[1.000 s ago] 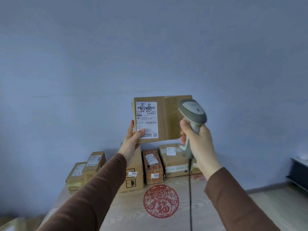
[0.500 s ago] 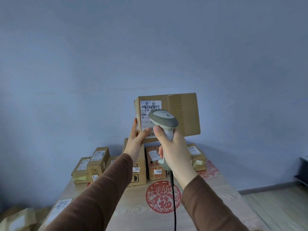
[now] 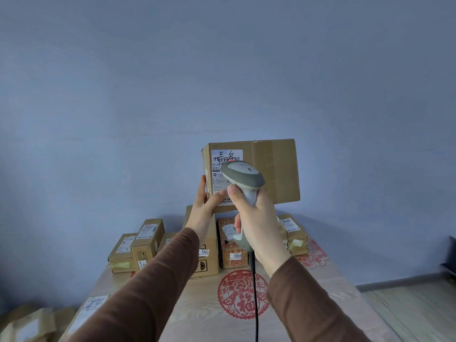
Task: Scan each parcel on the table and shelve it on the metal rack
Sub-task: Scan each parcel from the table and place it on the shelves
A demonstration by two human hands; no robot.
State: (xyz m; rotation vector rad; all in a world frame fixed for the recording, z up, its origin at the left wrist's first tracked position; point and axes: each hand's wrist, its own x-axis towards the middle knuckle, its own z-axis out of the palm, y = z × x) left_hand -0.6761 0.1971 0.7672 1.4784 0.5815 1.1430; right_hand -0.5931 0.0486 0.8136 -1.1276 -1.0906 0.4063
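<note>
Here, low at the far left, crumpled brown paper parcels (image 3: pixel 29 324) lie below the worktop's edge. The worktop (image 3: pixel 345 292) is pale wood-grain, with a flat labelled packet (image 3: pixel 91 307) lying at its near left corner. Farther back stand two long cardboard cartons (image 3: pixel 138 243), their white labels facing up and their long axes running away from the camera.

The left hand (image 3: pixel 206 206) holds the raised parcel (image 3: pixel 274 169) by its lower left corner, thumb lying across the front face and fingers up the left side, so this grip is grasping the parcel. The parcel is a smooth brown cardboard box held up in the air above the worktop, in front of the plain blue wall (image 3: pixel 222 70); its long axis runs left to right, tilted slightly down at the right, and its broad face points at the camera. A white shipping label (image 3: pixel 225 156) with a barcode and black handwriting sits on the left part of that face, and a small red glow shows on the barcode.

The right hand (image 3: pixel 256 223) is clenched round the handle of a grey and white plastic scanner (image 3: pixel 243 176), whose rounded head covers part of the label. Its black cable (image 3: pixel 255 304) hangs down over a round red paper-cut (image 3: pixel 243 293) on the worktop. Behind the arms stand more cartons, tagged 1042 (image 3: pixel 204 265) and 4068 (image 3: pixel 234 257), and a taped one (image 3: pixel 294 233) at the right.
</note>
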